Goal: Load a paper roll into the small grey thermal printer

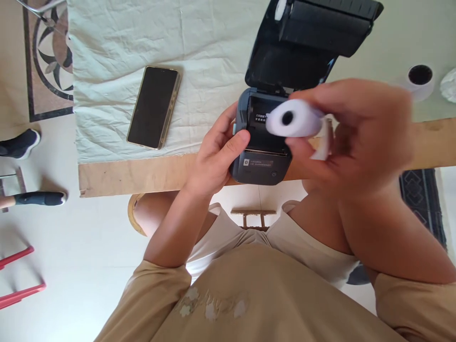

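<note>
A dark portable label printer (263,166) is tilted up near the table's front edge, its black lid (288,61) swung open away from me. My left hand (223,149) grips the printer's left side, thumb on the rim of its paper bay. Between the thumb and fingers of my right hand (363,128) is a small white paper roll (297,118) with a dark core hole. It hovers over the right part of the bay, with a loose paper end hanging by my palm. My right hand is slightly blurred.
A smartphone (153,107) lies face up on the pale tablecloth (206,38), left of the printer. At the right stands another white roll (420,80) beside a crumpled white thing (449,85). The bare wooden edge (142,175) runs along the table's front. Another person's feet (39,198) show at the left.
</note>
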Demonstrator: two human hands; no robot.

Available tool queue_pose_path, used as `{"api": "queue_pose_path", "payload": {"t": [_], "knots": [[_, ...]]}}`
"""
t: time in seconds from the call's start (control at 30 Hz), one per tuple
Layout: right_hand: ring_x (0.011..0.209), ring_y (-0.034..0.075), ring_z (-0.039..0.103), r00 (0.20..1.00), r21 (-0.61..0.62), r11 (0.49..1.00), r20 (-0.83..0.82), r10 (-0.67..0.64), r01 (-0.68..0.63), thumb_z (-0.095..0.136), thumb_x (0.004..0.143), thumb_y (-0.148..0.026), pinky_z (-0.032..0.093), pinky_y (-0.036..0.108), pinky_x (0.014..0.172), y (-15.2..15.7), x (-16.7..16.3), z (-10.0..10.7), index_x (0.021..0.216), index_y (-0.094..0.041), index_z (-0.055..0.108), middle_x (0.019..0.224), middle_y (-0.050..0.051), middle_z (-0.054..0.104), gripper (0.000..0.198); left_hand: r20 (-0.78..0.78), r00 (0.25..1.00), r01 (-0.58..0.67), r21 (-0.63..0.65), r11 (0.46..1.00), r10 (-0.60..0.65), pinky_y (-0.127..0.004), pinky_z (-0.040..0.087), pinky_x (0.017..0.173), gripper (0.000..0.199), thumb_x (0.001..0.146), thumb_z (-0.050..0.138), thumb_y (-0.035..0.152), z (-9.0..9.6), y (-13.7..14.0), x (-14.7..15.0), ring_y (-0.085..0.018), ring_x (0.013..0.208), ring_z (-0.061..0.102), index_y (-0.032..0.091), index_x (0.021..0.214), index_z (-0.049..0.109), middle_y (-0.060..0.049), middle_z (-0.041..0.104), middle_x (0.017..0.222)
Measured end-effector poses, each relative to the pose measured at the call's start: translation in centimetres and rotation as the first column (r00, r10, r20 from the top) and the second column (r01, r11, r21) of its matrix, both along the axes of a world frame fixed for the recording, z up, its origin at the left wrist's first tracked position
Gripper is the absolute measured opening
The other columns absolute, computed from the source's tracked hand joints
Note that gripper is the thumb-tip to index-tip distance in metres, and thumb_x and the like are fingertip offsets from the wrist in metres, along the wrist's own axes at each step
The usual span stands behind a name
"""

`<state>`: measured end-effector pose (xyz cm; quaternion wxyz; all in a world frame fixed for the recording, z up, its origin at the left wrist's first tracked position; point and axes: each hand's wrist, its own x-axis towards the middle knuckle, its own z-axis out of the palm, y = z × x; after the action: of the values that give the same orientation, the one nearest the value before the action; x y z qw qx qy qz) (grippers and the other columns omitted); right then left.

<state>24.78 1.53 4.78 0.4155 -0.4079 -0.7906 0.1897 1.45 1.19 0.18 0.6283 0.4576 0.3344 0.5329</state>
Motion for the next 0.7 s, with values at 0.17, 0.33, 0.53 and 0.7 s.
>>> {"api": "queue_pose_path", "payload": {"t": [0.17,0.33,0.53,0.7], "knots": [[0.107,0.020,0.088,0.988,0.328,0.937,0.055,-0.145,0.120,0.079,0.098,-0.017,0.069,0.034,0.083,0.5,-2.3,-0.1,0.116,-0.029,0.071,0.127,-0.006,0.088,0.023,-0.022,0.999,0.028,0.004,1.000,-0.028,-0.054,0.070,0.121,0.069,0.095,0.084,0.080,-0.5,0.0,-0.3,-0.043,0.166,0.064,0.035,0.146,0.073,-0.003,0.082,0.150],[0.104,0.019,0.086,0.988,0.439,0.898,0.124,-0.090,0.027,0.078,0.101,-0.014,0.068,0.039,0.085,1.3,-1.5,0.0,0.107,-0.031,0.070,0.119,-0.007,0.086,0.020,0.013,1.000,0.016,0.084,0.996,-0.017,-0.053,0.068,0.124,0.073,0.093,0.083,0.085,-0.5,-0.4,0.1,-0.042,0.159,0.070,0.037,0.147,0.074,-0.003,0.082,0.150],[0.079,0.019,0.070,0.998,0.441,0.898,0.059,-0.033,0.004,0.070,0.105,-0.022,0.048,0.043,0.071,-0.9,-3.1,-0.3,0.102,-0.033,0.066,0.085,-0.006,0.072,0.012,0.012,1.000,-0.016,0.036,0.999,0.015,-0.051,0.064,0.129,0.063,0.099,0.081,0.074,-0.1,-0.6,0.3,-0.038,0.159,0.070,0.032,0.146,0.076,-0.005,0.082,0.150],[0.091,0.021,0.075,0.991,0.454,0.881,0.062,0.119,-0.135,0.068,0.109,-0.054,0.050,0.049,0.074,-0.8,-3.1,-1.0,0.099,-0.029,0.069,0.092,-0.002,0.076,0.027,-0.036,0.999,-0.004,0.056,0.998,0.006,-0.045,0.073,0.109,0.074,0.091,0.092,0.068,-0.7,-0.7,-0.2,-0.035,0.136,0.083,0.035,0.155,0.072,-0.003,0.080,0.150]]}}
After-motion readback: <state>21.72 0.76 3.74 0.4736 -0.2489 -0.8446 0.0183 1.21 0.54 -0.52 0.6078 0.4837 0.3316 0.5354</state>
